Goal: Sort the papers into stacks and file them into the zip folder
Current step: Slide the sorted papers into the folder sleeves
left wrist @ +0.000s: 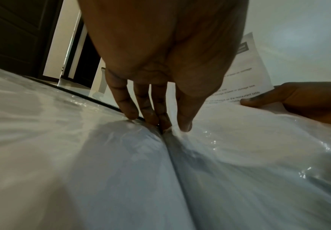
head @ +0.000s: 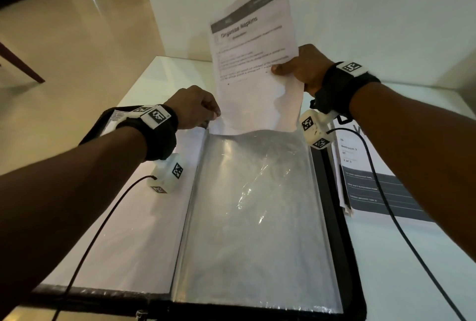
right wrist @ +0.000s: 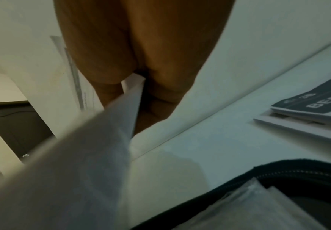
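A zip folder [head: 334,192] lies open on the white table [head: 412,256], a clear plastic sleeve [head: 257,192] facing up on its right half. My right hand [head: 280,70] grips a sheaf of printed papers [head: 252,45] upright by the right edge, thumb on the front. Their lower end sits in the sleeve's top opening. My left hand [head: 211,121] pinches the sleeve's top edge near the spine. In the left wrist view the left hand [left wrist: 160,123] has its fingertips and thumb on that plastic [left wrist: 259,155]. The right wrist view shows the right hand [right wrist: 137,96] clamped on the papers [right wrist: 81,155].
Another stack of printed sheets [head: 373,186] with a dark band lies on the table right of the folder, also seen as the stack [right wrist: 318,105] beyond the zip edge [right wrist: 298,171]. A white wall rises close behind the table. Cables trail from both wrists.
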A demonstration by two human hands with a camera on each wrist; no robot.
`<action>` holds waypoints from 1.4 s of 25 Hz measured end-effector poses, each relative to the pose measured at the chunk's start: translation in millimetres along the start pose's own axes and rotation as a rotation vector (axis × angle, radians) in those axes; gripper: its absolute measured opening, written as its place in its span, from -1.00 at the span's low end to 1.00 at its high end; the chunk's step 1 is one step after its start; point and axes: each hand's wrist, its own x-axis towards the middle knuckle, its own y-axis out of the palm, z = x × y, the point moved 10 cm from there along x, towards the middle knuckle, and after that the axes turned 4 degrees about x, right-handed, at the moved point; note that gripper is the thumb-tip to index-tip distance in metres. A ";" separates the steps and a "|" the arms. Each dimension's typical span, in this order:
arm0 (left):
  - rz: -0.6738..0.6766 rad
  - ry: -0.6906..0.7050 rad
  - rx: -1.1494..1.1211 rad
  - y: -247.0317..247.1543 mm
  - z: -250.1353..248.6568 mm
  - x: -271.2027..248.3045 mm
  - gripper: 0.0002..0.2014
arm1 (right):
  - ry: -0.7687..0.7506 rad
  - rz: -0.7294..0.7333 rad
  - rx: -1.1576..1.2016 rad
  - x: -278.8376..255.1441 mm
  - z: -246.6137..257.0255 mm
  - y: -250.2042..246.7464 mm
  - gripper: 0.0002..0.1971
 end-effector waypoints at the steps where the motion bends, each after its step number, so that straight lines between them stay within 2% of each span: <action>1: 0.000 -0.003 0.005 0.5 -0.2 0.3 -0.88 | 0.026 0.032 -0.033 0.3 -4.3 5.5 -0.45; 5: -0.021 0.011 0.108 -0.4 -7.7 -4.0 -0.88 | 0.106 0.105 -0.004 -4.9 -20.8 17.8 -0.50; 7: -0.003 0.113 0.229 10.8 -31.0 -10.4 -0.85 | 0.135 0.081 0.038 -8.8 -26.2 16.3 -0.50; 8: 0.029 0.162 0.246 20.0 -44.9 -14.7 -0.76 | 0.139 0.066 0.041 -10.5 -25.8 15.6 -0.48; 10: 0.073 0.251 0.184 37.9 -74.5 -19.3 -0.64 | 0.152 0.059 0.064 -11.5 -23.5 18.1 -0.50; 13: 0.039 0.410 0.158 53.6 -119.9 -21.9 -0.65 | 0.189 0.070 0.122 -16.7 -15.5 23.6 -0.51; 17: -0.035 0.518 0.176 60.0 -147.7 -19.9 -0.86 | 0.119 0.065 0.096 -22.0 4.4 21.6 -0.55; 21: -0.115 0.445 0.078 48.9 -140.8 -12.4 -0.89 | 0.152 0.130 0.199 -35.7 -1.8 26.0 -0.55; 23: -0.137 0.381 0.051 43.9 -134.7 -8.1 -0.88 | 0.219 0.187 0.109 -41.0 -13.3 28.2 -0.57; 25: -0.116 0.351 0.063 45.2 -132.0 -6.9 -0.86 | 0.256 0.198 -0.018 -46.4 -19.2 26.3 -0.68; 27: -0.041 0.318 0.113 51.1 -124.3 -6.8 -0.80 | 0.271 0.183 -0.087 -49.4 -23.3 22.8 -0.67; 29: 0.039 0.248 0.144 54.5 -103.2 -3.8 -0.81 | 0.312 0.165 -0.011 -52.0 -31.2 22.5 -0.55; 30: 0.054 0.220 0.150 53.1 -92.6 -3.5 -0.83 | 0.315 0.144 0.047 -54.0 -30.2 22.6 -0.56; 32: 0.045 0.201 0.152 47.0 -77.6 -5.6 -0.85 | 0.285 0.073 0.092 -53.7 -25.2 20.9 -0.67; 34: 0.018 0.223 0.137 42.8 -75.1 -7.2 -0.86 | 0.212 -0.026 -0.012 -45.4 -18.7 9.9 -0.76; 35: 0.004 0.232 0.140 41.8 -76.9 -7.9 -0.85 | 0.203 -0.054 -0.051 -45.0 -16.7 6.7 -0.74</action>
